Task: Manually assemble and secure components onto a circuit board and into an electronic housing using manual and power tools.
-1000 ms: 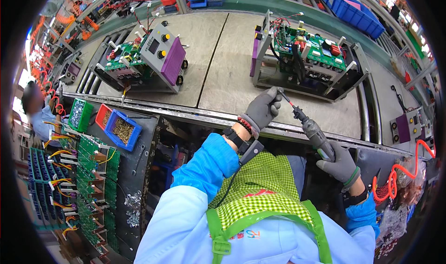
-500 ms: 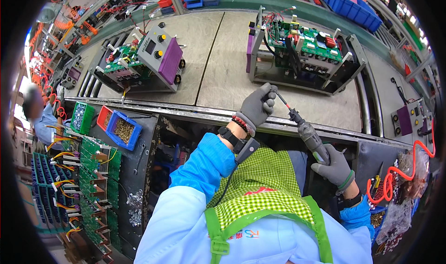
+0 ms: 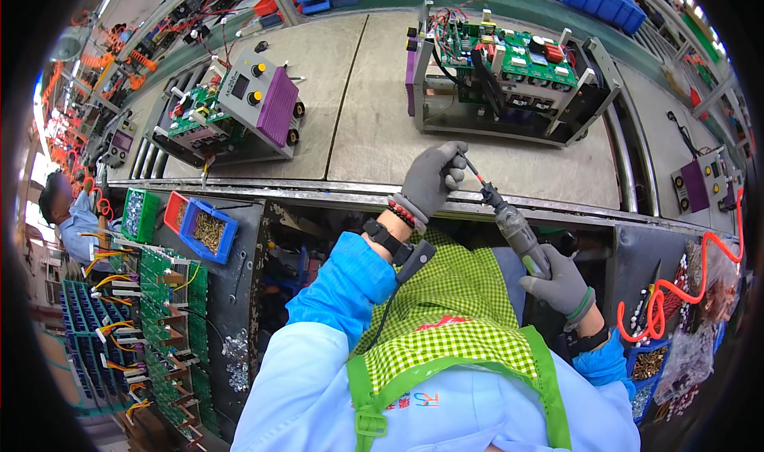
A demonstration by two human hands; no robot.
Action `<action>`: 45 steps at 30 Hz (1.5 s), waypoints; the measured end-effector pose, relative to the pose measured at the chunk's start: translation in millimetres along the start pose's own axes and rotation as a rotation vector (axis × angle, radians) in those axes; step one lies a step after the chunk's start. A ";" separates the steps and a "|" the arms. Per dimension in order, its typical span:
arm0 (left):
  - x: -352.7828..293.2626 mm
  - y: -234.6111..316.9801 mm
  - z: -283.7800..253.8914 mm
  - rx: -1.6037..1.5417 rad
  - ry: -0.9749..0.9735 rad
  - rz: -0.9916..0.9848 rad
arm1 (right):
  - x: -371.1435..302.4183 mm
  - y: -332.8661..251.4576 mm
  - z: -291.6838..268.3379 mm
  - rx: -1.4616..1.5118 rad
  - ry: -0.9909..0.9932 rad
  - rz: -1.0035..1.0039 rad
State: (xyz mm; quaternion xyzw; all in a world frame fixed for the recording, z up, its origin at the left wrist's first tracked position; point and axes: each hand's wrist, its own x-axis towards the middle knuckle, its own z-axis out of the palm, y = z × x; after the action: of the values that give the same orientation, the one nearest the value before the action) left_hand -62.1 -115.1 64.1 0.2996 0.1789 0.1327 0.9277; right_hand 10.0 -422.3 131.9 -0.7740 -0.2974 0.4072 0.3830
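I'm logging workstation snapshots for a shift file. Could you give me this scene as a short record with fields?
Left hand: grey-gloved, fingers curled at the bit's tip; whether they pinch anything is unclear
Right hand: grey-gloved, gripping the power screwdriver
Tool pose: tilted, bit pointing toward the left hand
Worktop: left machine unit and right machine unit, both uncovered, green boards exposed
Left-side bins: blue bin of brass-coloured fasteners, between it and the green bin a red bin

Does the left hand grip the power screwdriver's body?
No: the right hand grips the power screwdriver's body, while the left hand is near its bit.
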 end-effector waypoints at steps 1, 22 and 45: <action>1.3 4.7 -3.0 0.137 -0.022 0.013 | -0.8 0.4 0.8 0.055 -0.025 0.053; 72.9 35.6 -9.4 2.092 0.392 0.482 | 1.3 17.7 34.7 0.737 -0.117 0.197; 44.8 33.7 -24.5 0.505 0.084 0.063 | 31.3 12.1 57.7 0.660 -0.188 0.204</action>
State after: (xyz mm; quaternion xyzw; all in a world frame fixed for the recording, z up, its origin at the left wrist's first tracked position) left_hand -36.5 -60.3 54.6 0.5214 0.2354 0.1250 0.8106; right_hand -22.3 -384.2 87.6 -0.5933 -0.1050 0.5869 0.5409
